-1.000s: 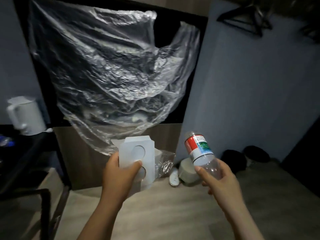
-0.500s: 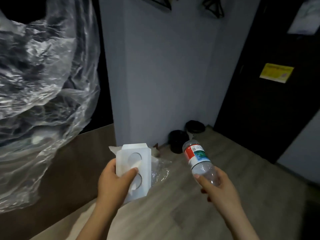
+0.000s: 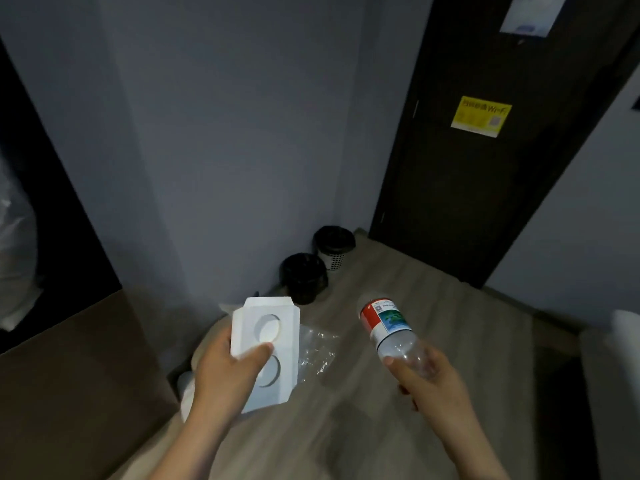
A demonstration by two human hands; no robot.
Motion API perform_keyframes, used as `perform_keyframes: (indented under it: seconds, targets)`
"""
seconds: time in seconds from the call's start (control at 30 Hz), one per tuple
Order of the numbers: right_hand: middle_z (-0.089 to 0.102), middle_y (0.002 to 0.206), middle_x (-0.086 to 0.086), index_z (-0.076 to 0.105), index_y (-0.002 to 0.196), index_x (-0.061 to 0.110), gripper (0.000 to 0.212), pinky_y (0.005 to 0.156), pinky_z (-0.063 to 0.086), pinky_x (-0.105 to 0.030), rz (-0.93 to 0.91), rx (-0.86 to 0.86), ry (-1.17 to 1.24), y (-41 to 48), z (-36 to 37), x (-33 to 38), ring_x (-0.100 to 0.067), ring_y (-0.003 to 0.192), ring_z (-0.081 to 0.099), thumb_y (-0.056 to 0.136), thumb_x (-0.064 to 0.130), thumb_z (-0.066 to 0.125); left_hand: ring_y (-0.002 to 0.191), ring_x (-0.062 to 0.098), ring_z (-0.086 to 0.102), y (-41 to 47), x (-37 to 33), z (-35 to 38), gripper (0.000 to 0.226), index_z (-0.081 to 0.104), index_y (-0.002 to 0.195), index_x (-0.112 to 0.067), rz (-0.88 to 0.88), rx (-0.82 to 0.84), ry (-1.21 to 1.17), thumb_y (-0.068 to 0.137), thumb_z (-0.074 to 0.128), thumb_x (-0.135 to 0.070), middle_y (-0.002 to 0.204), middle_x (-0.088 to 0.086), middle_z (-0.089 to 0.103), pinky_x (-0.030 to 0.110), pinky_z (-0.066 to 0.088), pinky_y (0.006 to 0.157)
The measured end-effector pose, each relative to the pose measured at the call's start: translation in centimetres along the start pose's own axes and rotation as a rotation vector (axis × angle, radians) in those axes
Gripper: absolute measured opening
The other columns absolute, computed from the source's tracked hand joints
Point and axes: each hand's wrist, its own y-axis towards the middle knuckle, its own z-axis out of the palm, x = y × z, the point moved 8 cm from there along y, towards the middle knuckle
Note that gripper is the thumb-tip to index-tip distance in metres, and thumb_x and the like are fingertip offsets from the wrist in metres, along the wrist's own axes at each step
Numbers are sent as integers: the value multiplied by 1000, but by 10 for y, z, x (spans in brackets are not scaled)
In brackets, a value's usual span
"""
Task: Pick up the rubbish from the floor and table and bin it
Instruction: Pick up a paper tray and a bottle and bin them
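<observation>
My left hand (image 3: 227, 370) grips a white cardboard insert (image 3: 273, 344) with two round cut-outs, thumb across its face; a crumpled clear plastic wrapper (image 3: 317, 351) sticks out behind it. My right hand (image 3: 427, 379) holds an empty clear plastic bottle (image 3: 389, 332) with a red, blue and white label, its capped end pointing up and away. Two small bins lined with black bags stand on the floor against the grey wall: a near bin (image 3: 303, 277) and a far bin (image 3: 334, 245). Both hands are in front of the bins, well short of them.
A dark door (image 3: 485, 202) with a yellow Wi-Fi sticker (image 3: 480, 116) is at the right. A brown cabinet side (image 3: 69, 375) fills the lower left. Something white (image 3: 627, 341) shows at the right edge. Light wood-look floor (image 3: 433, 296) runs toward the bins.
The view has swung right: the big hanging plastic sheet has left the frame and the two bins and the door are now centred and nearer. Both hands keep their holds.
</observation>
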Motion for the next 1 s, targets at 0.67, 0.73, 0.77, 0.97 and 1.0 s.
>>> perform_keyframes:
  seconds: [0.67,0.73,0.77,0.97,1.0]
  targets:
    - [68,99,0,57,114,33,61,77,55,-43,42,53,-220,347,23,44,-23,87,67,59,57,73,74,5,61,288,-47,195,22,59,90,-32,1,8,154,77,69,-17,83,-11,65,22,42,54]
    - [68,96,3,55,111,36,58,81,56,-47,64,59,-260,378,33,45,-23,86,68,59,58,72,76,7,60,320,-43,207,22,59,94,-29,-2,5,163,78,67,-16,85,-11,64,24,43,56]
    - [67,95,6,54,112,37,56,81,56,-46,69,51,-255,397,39,47,-20,84,68,63,54,74,76,7,60,342,-41,215,21,60,94,-27,3,7,167,78,66,-15,85,-11,63,24,43,57]
    - [60,109,5,42,136,27,70,84,54,-41,71,39,-300,498,79,79,-17,94,64,76,44,74,73,3,55,459,-41,251,22,57,91,-25,-14,13,170,79,68,-11,80,-16,58,21,40,57]
    - [59,112,4,41,137,27,71,85,54,-42,76,39,-309,512,86,85,-17,95,64,76,45,73,72,4,55,477,-43,255,22,57,92,-25,-19,20,175,79,69,-11,80,-16,58,21,40,56]
